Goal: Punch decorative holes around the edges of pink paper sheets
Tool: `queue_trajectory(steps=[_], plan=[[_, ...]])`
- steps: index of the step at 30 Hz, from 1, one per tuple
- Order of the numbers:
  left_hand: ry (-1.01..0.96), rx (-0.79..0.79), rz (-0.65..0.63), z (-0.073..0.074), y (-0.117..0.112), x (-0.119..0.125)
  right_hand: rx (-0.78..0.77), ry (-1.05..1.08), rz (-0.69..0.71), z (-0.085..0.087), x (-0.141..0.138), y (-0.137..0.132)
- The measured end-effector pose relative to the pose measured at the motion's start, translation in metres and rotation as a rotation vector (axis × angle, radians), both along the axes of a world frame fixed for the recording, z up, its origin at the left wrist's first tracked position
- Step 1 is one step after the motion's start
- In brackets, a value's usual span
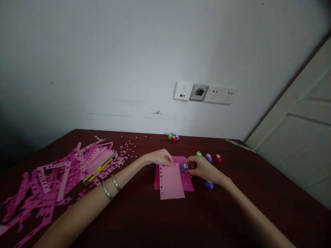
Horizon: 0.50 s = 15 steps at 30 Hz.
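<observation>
A light pink sheet of paper [172,184] lies on darker pink sheets [190,182], with punched shapes along its left and top edges. My left hand [160,157], fingers curled in a pinch, grips the sheet at its top edge. My right hand [204,168] has thumb and fingers closed round a small purple craft punch [184,167] at the sheet's upper right corner. Whether paper is inside the punch's slot cannot be seen. Close to that hand are a green punch [198,154], another purple punch [208,157], a red punch [218,158] and a purple punch [208,185] partly under the wrist.
A heap of punched pink paper strips [62,175] covers the table's left side, with a yellow box cutter [99,168] on it. Tiny paper cut-outs [126,148] lie scattered nearby. Several punches [173,137] stand by the wall, below sockets [221,95]. A ruler-like strip [239,144] lies back right.
</observation>
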State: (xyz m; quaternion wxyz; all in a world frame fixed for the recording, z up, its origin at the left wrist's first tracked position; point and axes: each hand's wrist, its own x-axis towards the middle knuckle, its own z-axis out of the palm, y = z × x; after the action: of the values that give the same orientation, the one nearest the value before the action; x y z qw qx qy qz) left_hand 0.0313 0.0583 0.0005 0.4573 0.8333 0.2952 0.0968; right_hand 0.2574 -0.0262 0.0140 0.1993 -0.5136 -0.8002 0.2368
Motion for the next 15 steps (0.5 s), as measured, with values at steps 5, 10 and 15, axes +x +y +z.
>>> queue_trajectory(steps=[5, 10, 15], plan=[[-0.011, -0.042, 0.022, -0.0048, 0.0021, 0.0006, 0.013, 0.003, 0.003, 0.0002, -0.0009, -0.0008], [-0.022, -0.084, 0.034, -0.0050, 0.0002, 0.0013, 0.016, 0.004, 0.004, 0.0000, -0.0022, -0.0015], [-0.047, -0.175, 0.080, 0.0011, -0.0040, 0.0020, 0.026, -0.016, -0.012, 0.0005, -0.0029, -0.0016]])
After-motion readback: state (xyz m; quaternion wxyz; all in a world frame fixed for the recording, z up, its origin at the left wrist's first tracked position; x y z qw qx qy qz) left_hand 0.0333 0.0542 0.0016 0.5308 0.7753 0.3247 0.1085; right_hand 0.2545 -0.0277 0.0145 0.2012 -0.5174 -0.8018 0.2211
